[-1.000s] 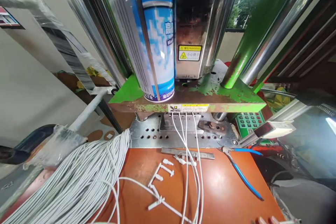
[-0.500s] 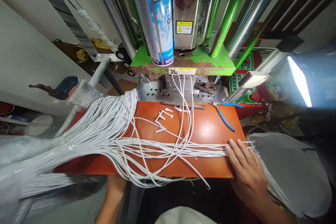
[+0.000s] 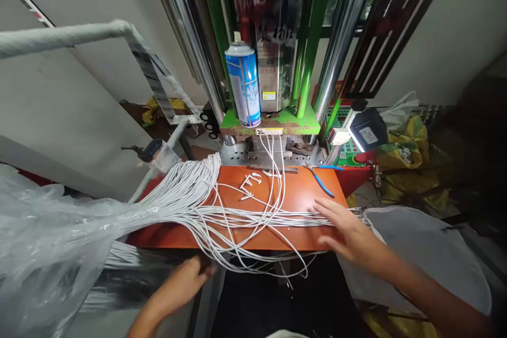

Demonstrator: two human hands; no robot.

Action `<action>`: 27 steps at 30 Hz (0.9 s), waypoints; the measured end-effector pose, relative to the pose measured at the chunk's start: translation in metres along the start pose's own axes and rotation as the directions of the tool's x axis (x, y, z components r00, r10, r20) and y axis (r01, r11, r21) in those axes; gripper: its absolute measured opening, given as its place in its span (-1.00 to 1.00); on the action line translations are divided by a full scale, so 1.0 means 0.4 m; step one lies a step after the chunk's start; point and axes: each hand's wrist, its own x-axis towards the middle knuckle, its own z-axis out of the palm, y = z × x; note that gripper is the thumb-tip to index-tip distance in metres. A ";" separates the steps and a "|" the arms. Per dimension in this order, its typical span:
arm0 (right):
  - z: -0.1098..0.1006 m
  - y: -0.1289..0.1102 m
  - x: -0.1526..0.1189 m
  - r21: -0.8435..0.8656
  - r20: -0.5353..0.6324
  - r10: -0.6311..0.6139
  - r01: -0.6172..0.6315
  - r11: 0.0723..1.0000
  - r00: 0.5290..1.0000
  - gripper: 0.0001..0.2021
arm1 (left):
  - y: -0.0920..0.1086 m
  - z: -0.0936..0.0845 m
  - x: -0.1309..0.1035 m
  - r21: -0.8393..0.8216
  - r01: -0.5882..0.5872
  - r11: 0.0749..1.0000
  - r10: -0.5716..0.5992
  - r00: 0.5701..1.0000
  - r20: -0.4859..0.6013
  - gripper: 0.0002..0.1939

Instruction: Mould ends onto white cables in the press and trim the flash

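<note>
White cables point(image 3: 158, 215) run across the orange board point(image 3: 301, 190); several reach up under the green press plate point(image 3: 293, 125). My right hand point(image 3: 348, 229) is over the cables at the board's right end, fingers spread, holding nothing. Below the board's front edge, left of centre, is my left hand point(image 3: 194, 274), its fingers bent and blurred; whether they grip anything cannot be made out. Small white connector pieces point(image 3: 249, 182) lie on the board behind the cables. Blue-handled pliers point(image 3: 322, 182) rest at its back right.
A blue spray can point(image 3: 244, 87) stands on the press plate. Clear plastic wrapping point(image 3: 59, 237) covers the cables at left. A lit lamp point(image 3: 366, 129) is at right, above a grey sheet point(image 3: 420, 253). A clamp point(image 3: 148, 151) sits at left.
The view has tilted up and back. My right hand has lifted off the cables, with its fingers spread. My left hand has come further into view below the board.
</note>
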 end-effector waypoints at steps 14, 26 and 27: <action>0.110 -0.161 0.513 -0.332 0.186 0.036 0.028 0.943 0.982 -0.76 | 0.351 -0.033 0.387 0.446 -0.469 0.762 0.548 0.834 -0.058 -0.52; 0.127 -0.119 0.558 -0.154 0.209 0.157 -0.126 0.980 0.965 -0.74 | 0.315 -0.085 0.465 0.351 -0.503 0.790 0.547 0.836 -0.033 -0.73; 0.128 -0.120 0.556 -0.116 0.191 0.154 -0.133 0.984 0.969 -0.76 | 0.314 -0.091 0.464 0.331 -0.497 0.802 0.545 0.836 -0.066 -0.73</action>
